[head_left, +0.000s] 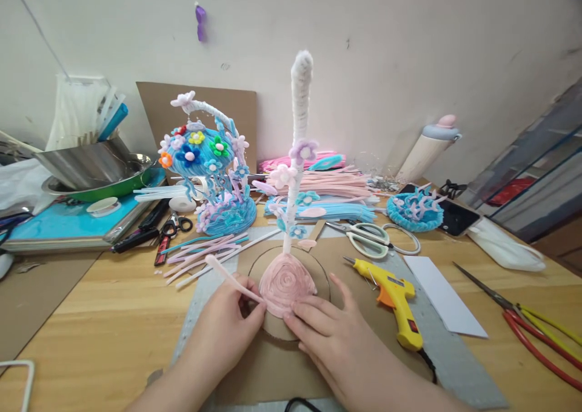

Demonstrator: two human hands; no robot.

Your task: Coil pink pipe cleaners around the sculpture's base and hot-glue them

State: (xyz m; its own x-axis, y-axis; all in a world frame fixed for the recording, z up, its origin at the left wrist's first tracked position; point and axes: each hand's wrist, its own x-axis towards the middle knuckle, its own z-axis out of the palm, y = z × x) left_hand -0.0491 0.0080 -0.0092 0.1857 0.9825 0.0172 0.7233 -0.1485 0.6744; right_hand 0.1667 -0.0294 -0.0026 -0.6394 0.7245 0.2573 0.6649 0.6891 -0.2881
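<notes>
My left hand (239, 315) pinches a pale pink pipe cleaner (230, 279) between thumb and fingers; its free end sticks up to the left. The strip runs to the lower edge of a pink coiled pipe-cleaner base (287, 285). Against the right front of that base rest the outstretched fingers of my right hand (334, 333), one finger raised apart. A white wrapped stem (301, 112) rises from the base, with pink, purple and blue flowers along it. Underneath lies a cardboard sheet (245, 372) with a drawn circle around the base.
To the right are a yellow glue gun (398, 297), white-handled scissors (366, 239), a white paper strip (445, 297) and red-and-yellow-handled scissors (518, 315). Behind stand a blue flowered pipe-cleaner lamp shape (204, 157) and bundled pipe cleaners (318, 185). A metal bowl (86, 163) is left.
</notes>
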